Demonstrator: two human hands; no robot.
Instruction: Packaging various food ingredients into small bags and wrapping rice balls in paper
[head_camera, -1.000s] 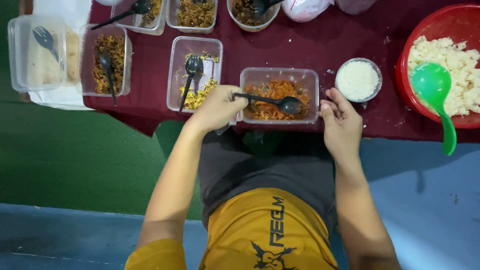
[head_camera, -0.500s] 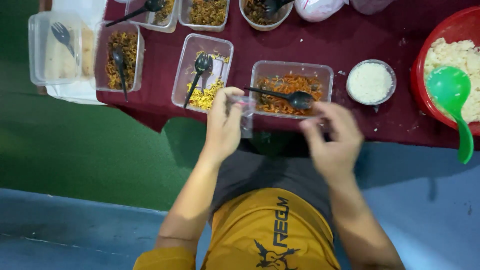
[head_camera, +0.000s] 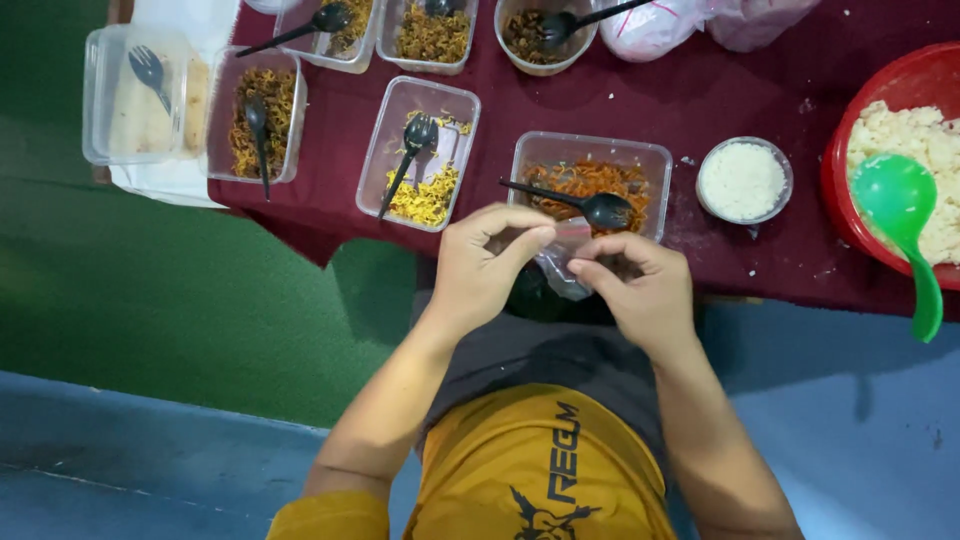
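At the near edge of the maroon table (head_camera: 700, 90), just below the clear tub of orange noodles (head_camera: 590, 180), both hands meet over a small clear plastic bag (head_camera: 565, 255). From the bag, a black spoon (head_camera: 575, 203) lies at 12 o'clock, a round cup of white rice (head_camera: 742, 180) at 2 (well apart). Open floor spreads toward 9 o'clock. Left hand (head_camera: 480, 270) and right hand (head_camera: 640, 290) each pinch the bag's top, fingertips curled inward, wrists angled together.

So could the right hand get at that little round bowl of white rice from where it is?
Probably yes: the bowl of white rice sits uncovered just beyond the right hand, nothing between, though that hand is pinching a small clear bag.
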